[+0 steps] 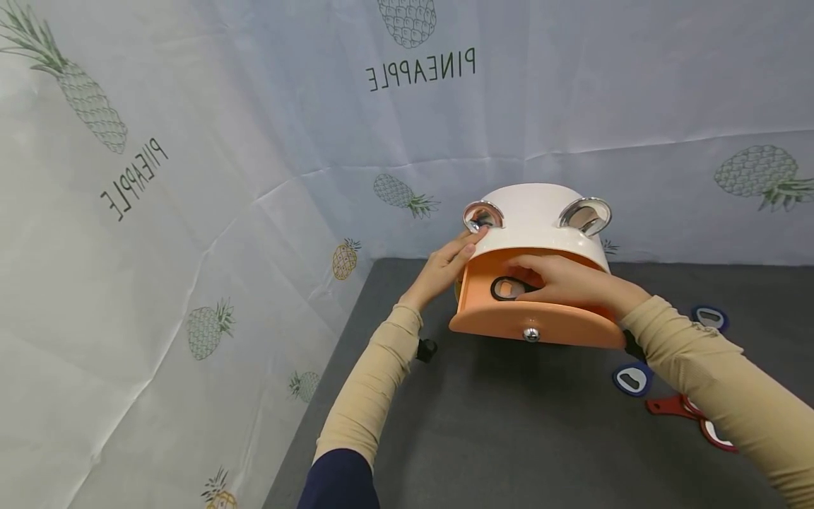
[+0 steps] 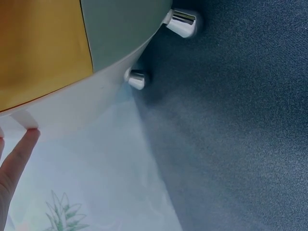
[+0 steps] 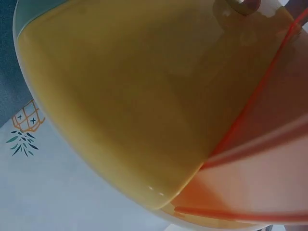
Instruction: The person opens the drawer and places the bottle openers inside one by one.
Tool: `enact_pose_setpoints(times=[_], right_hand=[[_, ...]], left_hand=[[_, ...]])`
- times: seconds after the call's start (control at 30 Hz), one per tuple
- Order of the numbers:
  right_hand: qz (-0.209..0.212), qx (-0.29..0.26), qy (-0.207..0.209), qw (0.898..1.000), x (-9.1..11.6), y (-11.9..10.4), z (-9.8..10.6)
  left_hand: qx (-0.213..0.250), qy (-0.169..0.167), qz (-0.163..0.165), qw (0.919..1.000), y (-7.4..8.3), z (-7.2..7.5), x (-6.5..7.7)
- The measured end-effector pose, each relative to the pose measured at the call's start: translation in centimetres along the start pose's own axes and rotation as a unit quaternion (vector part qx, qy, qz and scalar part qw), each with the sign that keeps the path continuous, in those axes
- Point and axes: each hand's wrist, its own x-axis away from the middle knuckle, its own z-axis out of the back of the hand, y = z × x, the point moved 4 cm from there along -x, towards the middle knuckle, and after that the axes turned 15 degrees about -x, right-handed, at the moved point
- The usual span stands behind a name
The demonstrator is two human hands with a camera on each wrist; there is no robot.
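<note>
A rounded white cabinet (image 1: 534, 212) with two silver ears has its orange top drawer (image 1: 490, 319) pulled out. My right hand (image 1: 556, 279) reaches into that drawer and pinches a black-rimmed bottle opener (image 1: 494, 290), partly covered by the fingers. My left hand (image 1: 443, 265) rests on the cabinet's left side, below one silver ear (image 1: 473, 215), its fingers extended. In the left wrist view, those fingers (image 2: 19, 156) touch the white shell (image 2: 72, 108). The right wrist view shows the yellow drawer front (image 3: 120, 101) beneath the orange drawer; the right hand's grip is not visible there.
Two blue-rimmed bottle openers (image 1: 632, 379) and red openers (image 1: 668, 405) lie on the grey table (image 1: 509, 438), right of the cabinet and near my right forearm. A pineapple-print curtain (image 1: 286, 127) stands behind and to the left. Silver feet (image 2: 185, 24) support the cabinet.
</note>
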Motion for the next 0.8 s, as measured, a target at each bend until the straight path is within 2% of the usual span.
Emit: enact_pose_setpoints(times=[0.13,0.3,0.4,0.5,0.73,0.8], right_hand=[[0.0,-0.001,0.004,1.0,0.2,-0.3,0.1],[-0.001,0.048,0.024,0.999,0.6,-0.9,0.6],[0.007,0.059,0.031,0.998,0.9,-1.3,0.9],[0.022,0.047,0.03,0.998,1.4,-1.7,1.0],[0.035,0.003,0.034,0.999,2.9,-2.3,1.4],[0.051,-0.008,0.045,0.998,3.6,-2.5,1.6]], left_hand=[[0.0,0.002,-0.005,1.0,0.2,0.1,0.1],[-0.002,-0.001,-0.003,1.0,0.0,0.1,0.0],[-0.002,0.001,0.0,1.0,-0.1,0.1,0.0],[0.004,0.008,-0.002,1.0,-0.2,0.0,-0.1],[-0.002,0.023,-0.003,0.9997,-2.9,-1.7,-1.4],[-0.002,0.027,-0.009,0.9996,-3.1,-1.9,-1.4]])
